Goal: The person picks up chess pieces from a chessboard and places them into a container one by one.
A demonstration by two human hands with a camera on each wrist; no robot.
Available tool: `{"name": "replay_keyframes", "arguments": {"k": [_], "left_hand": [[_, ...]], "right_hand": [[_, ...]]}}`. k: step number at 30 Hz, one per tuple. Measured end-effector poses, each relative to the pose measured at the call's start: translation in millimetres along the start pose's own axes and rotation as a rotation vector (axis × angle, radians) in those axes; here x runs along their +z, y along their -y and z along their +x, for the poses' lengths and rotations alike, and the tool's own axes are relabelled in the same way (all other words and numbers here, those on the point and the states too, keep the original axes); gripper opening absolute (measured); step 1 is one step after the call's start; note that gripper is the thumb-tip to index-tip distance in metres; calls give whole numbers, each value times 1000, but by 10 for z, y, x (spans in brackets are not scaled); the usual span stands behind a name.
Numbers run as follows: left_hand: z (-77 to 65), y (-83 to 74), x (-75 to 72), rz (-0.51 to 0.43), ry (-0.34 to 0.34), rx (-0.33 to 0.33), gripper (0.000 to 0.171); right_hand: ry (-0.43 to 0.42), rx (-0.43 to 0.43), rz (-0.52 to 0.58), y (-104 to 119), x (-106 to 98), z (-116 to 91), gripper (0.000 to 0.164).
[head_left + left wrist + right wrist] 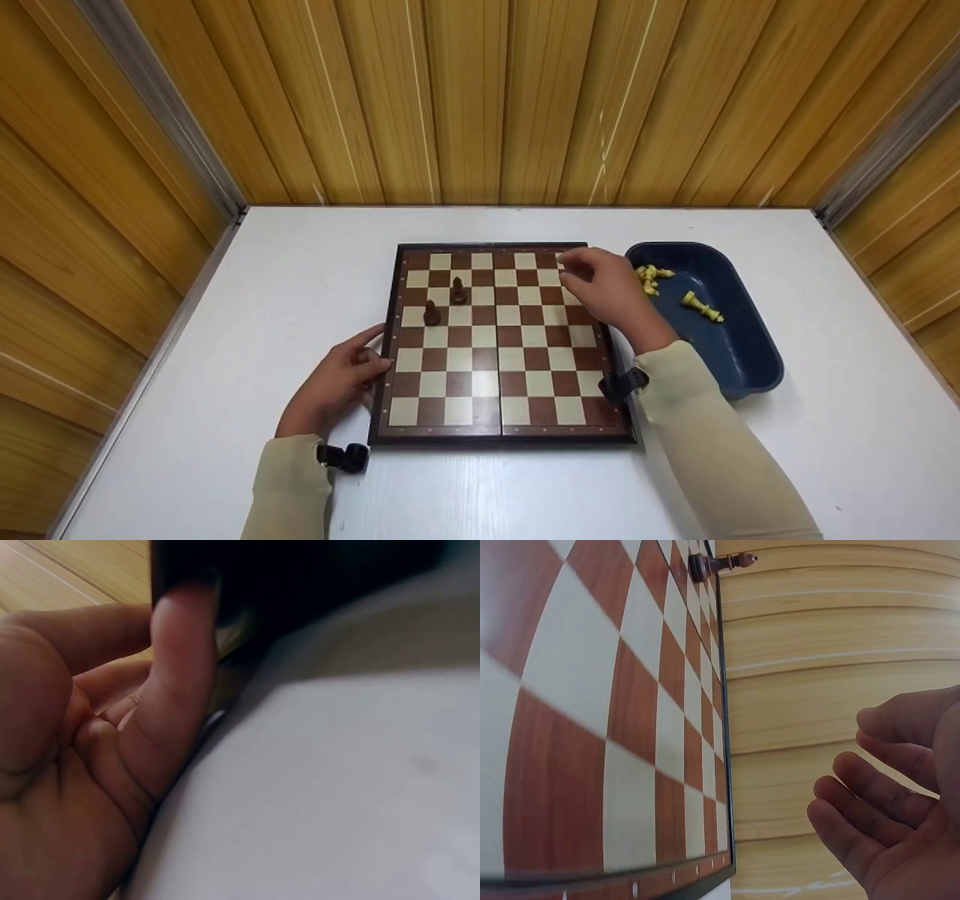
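A brown-and-cream chessboard (484, 360) lies on the white table. Two dark brown chess pieces with pointed, bishop-like heads stand upright on its left half: a nearer piece (432, 315) and a farther piece (459, 292). My left hand (341, 379) is at the board's left side, thumb and forefinger tips touching the dark edge; its other fingers are partly hidden. In the left wrist view, an extended finger (180, 652) meets that dark side. Over the board's far right edge, my right hand (604, 289) hovers with fingers loosely bent and nothing between them, as its wrist view (885, 795) confirms.
A dark blue tray (750, 330) stands right of the board, partly behind the right forearm. Inside lie several yellow chess pieces (649, 276), with one long yellow piece (703, 306) on its side apart from them. A wood-patterned wall (465, 105) rises behind the table.
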State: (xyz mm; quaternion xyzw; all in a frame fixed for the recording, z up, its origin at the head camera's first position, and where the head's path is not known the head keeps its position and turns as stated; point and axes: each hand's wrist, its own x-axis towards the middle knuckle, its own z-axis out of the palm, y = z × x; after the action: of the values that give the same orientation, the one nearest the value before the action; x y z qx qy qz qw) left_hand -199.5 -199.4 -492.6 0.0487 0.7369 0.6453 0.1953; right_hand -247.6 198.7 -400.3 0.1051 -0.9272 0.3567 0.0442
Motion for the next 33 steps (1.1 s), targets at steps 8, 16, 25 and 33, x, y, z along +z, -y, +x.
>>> {"name": "replay_keyframes", "arguments": {"k": [8, 16, 25, 33], "left_hand": [[2, 6, 23, -36, -8, -8, 67], [6, 27, 4, -8, -15, -1, 67], [7, 17, 32, -65, -4, -3, 66], [6, 32, 8, -46, 4, 15, 67]], "right_hand": [[39, -26, 13, 90, 134, 105, 31], [81, -23, 40, 265, 291, 256, 32], [109, -24, 72, 375, 497, 377, 30], [130, -23, 105, 410, 686, 479, 30]]}}
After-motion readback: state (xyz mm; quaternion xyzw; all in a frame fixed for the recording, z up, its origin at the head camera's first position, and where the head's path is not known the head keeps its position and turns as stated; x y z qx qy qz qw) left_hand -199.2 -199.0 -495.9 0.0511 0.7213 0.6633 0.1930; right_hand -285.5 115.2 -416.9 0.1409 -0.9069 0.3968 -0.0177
